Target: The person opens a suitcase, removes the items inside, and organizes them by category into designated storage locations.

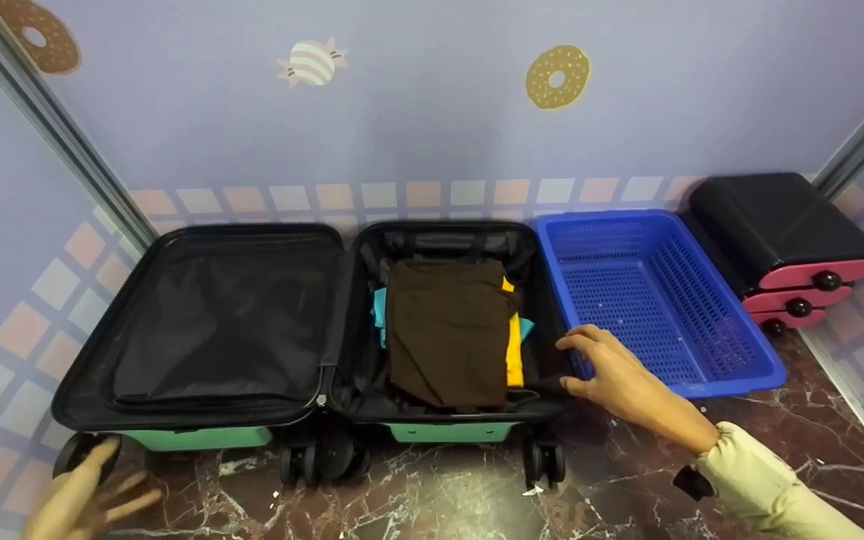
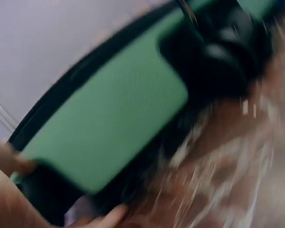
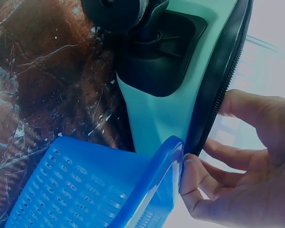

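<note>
An open suitcase lies with its two halves spread on the floor: a left half [image 1: 229,322] with a black lining, and a right half [image 1: 544,300] holding a folded dark brown garment [image 1: 447,330]. Yellow cloth [image 1: 514,349] and blue cloth [image 1: 379,307] show from under the garment. My right hand [image 1: 612,375] touches the right half's zippered rim [image 3: 228,71] beside the blue basket, its thumb and fingers apart. Blurred, my left hand [image 1: 79,495] is beside the front-left wheel [image 1: 87,454], fingers spread. In the left wrist view the green shell [image 2: 114,109] is close to that hand.
A blue perforated basket [image 1: 769,367] stands against the suitcase's right side. Beyond it is a black box with pink drawers [image 1: 814,277]. Patterned walls [image 1: 432,112] close off the back and sides. Marbled floor [image 1: 439,495] runs along the front.
</note>
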### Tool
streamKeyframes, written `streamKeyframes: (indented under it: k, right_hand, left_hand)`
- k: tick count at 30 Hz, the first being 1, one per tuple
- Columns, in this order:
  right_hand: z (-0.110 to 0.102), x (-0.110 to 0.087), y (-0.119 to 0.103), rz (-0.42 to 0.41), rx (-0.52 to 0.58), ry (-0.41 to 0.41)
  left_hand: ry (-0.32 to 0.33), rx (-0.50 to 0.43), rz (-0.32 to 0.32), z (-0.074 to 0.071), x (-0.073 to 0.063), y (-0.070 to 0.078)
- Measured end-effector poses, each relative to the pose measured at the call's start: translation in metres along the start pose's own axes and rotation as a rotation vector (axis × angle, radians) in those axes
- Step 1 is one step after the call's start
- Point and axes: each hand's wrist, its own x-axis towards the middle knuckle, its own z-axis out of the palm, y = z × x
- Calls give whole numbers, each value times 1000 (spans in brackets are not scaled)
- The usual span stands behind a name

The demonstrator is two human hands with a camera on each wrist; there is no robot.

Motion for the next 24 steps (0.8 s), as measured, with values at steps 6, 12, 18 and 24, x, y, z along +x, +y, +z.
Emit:
streamKeyframes:
  k: [6,12,18,24]
  right_hand:
    - [-1,1,-4,0,18,-14]
    - [-4,6,-5,-10,2,-20]
    - [-13,24,-8,44,58,-37]
    - [-24,54,-14,98,243,-40]
  left_hand:
    - [60,762,182,16,-27,-1]
    - [54,937,414,67,-60,30]
    - [155,858,845,130,-61,65]
    - [91,675,1009,201,-44,94]
